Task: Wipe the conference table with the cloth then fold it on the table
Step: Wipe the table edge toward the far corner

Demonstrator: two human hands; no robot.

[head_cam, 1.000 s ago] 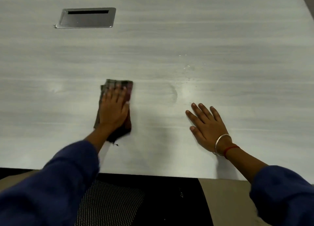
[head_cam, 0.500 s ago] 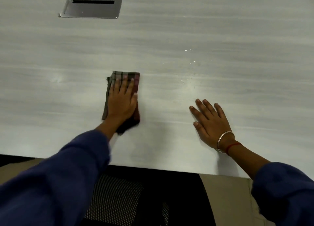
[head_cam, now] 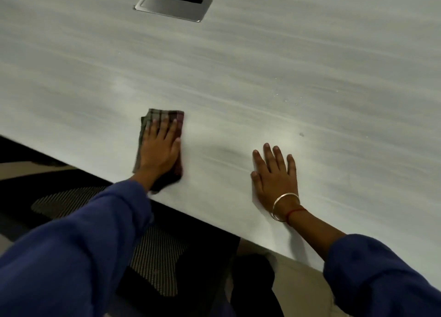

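Conference table (head_cam: pixel 286 54), cloth (head_cam: pixel 164 116) under flat left hand (head_cam: pixel 158 149) near front edge

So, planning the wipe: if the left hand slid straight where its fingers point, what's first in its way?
Bare grey wood-grain table ahead of the left hand and checked cloth, then probably the recessed metal hatch.

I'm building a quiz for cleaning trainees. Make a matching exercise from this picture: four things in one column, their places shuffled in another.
1 checked brown cloth
2 right hand
3 rectangular silver metal hatch
4 thin silver bangle

A set into the far side of the grey wood-grain table
B flat on the table, touching no cloth
C under the left hand
D round the right wrist

Pairs: 1-C, 2-B, 3-A, 4-D
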